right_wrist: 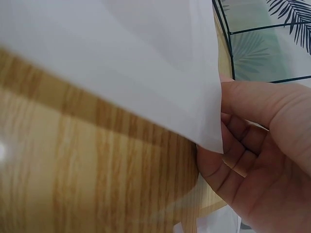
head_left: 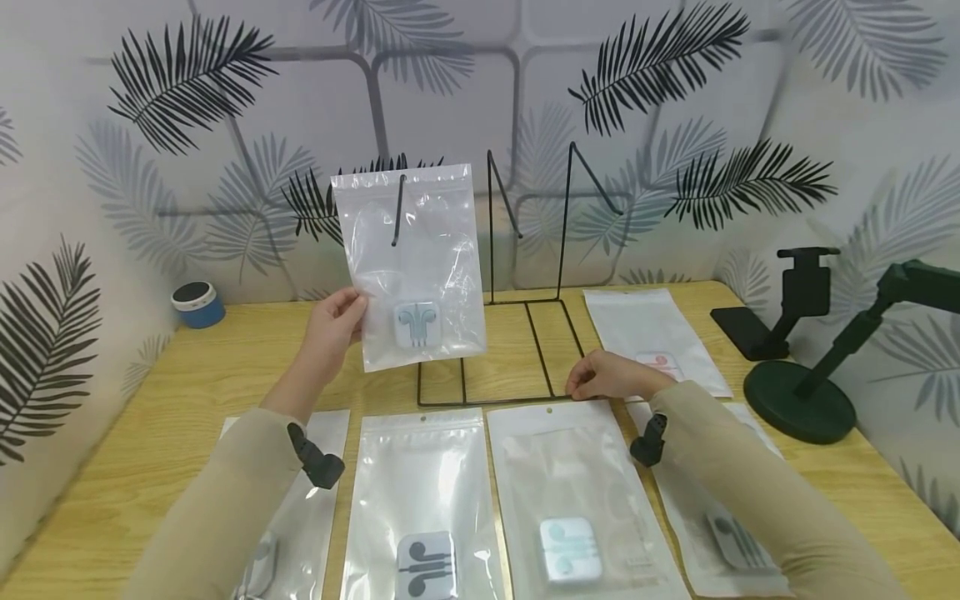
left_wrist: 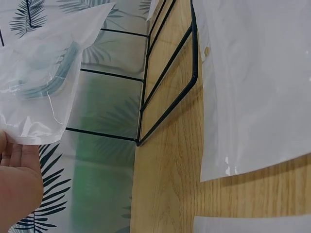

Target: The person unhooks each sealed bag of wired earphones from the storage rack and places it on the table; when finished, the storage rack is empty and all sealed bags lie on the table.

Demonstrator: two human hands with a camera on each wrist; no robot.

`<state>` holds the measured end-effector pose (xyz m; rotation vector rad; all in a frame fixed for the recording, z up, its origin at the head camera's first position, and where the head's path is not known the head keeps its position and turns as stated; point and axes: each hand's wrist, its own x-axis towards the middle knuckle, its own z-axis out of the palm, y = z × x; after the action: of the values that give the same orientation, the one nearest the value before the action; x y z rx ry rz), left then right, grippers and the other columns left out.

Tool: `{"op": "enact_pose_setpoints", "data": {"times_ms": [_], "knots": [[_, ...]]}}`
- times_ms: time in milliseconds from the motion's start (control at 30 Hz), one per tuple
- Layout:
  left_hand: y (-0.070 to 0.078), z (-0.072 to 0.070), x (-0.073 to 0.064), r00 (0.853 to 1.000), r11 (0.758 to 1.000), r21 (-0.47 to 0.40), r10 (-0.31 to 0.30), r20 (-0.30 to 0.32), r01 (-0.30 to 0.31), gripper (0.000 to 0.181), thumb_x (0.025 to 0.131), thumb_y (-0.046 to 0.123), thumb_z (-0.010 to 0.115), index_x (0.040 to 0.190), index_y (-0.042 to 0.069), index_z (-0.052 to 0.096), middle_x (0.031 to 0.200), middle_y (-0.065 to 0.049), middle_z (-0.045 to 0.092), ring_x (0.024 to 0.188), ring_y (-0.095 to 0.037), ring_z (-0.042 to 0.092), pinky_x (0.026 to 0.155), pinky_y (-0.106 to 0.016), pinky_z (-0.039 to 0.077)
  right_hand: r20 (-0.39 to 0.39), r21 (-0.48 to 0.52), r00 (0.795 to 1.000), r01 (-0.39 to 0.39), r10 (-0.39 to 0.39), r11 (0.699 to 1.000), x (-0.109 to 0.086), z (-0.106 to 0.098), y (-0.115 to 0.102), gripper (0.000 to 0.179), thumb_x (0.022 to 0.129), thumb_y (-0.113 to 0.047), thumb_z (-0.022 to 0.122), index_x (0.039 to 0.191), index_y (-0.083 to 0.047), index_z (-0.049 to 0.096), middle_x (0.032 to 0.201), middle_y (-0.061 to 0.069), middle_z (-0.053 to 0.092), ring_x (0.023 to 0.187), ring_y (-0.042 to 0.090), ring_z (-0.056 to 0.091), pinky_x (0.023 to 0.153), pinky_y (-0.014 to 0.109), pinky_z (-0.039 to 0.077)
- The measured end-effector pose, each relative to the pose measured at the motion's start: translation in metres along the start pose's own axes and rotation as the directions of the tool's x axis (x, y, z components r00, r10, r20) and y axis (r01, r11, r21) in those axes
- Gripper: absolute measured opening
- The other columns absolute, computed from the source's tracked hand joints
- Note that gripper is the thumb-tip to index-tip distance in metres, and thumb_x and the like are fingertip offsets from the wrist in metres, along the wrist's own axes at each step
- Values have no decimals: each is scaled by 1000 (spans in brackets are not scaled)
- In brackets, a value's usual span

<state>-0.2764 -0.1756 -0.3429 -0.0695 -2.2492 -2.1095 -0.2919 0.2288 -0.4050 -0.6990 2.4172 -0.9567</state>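
Observation:
My left hand (head_left: 336, 323) pinches the left edge of a clear zip bag (head_left: 442, 258) that hangs on a hook of the black wire rack (head_left: 491, 233). Inside that bag shows a square case of earphones (head_left: 417, 325). In the left wrist view, the fingers (left_wrist: 17, 158) lie at the bag's border. My right hand (head_left: 615, 377), in front of the rack's base, pinches the top right corner of a white-backed bag (head_left: 570, 462) on the table. That bag holds a case with pale teal earphones (head_left: 570, 550). The right wrist view shows its white back (right_wrist: 146, 73) lifted at the corner.
More packaged earphones lie along the near table: a bag (head_left: 420, 467) in the middle, another (head_left: 315, 500) at left, one (head_left: 720, 500) under my right forearm. Behind it lies a bag with red earphones (head_left: 637, 325). A dark stand (head_left: 798, 400) and blue round object (head_left: 198, 305) flank the rack.

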Motion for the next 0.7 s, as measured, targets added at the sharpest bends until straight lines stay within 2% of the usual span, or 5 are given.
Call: {"op": "enact_pose_setpoints", "data": {"times_ms": [167, 400, 600, 700], "knots": [[1, -1, -7, 999, 999, -31, 29, 27, -28, 31, 99, 18, 45, 121, -3, 46, 106, -7, 50, 94, -15, 55, 78, -23, 50, 1, 4, 1000, 8, -8, 1000, 1, 0, 2, 7, 85, -1, 64, 90, 1, 69, 77, 2, 64, 62, 13, 48, 53, 25, 41], [1, -3, -18, 998, 992, -122, 32, 51, -26, 10, 98, 14, 45, 103, 10, 52, 99, -3, 50, 86, -11, 55, 73, -21, 50, -1, -4, 1000, 16, -16, 1000, 0, 1, 2, 7, 84, 0, 64, 89, 0, 69, 78, 2, 64, 63, 13, 49, 54, 24, 42], [3, -6, -27, 996, 983, -181, 29, 88, -12, 15, 98, 14, 45, 110, 6, 51, 101, -3, 49, 87, -11, 55, 75, -21, 49, -1, -11, 1000, 24, -24, 1000, 0, 0, 1, 8, 85, -1, 64, 89, 0, 69, 79, 2, 65, 63, 12, 49, 54, 24, 42], [5, -5, -32, 993, 969, -246, 39, 112, -10, 10, 98, 11, 44, 102, 8, 53, 97, -3, 50, 84, -10, 55, 72, -21, 49, -1, -14, 1000, 23, -23, 1000, 0, 0, 2, 7, 85, 0, 63, 89, 0, 69, 79, 2, 65, 63, 12, 49, 54, 24, 42]]}}
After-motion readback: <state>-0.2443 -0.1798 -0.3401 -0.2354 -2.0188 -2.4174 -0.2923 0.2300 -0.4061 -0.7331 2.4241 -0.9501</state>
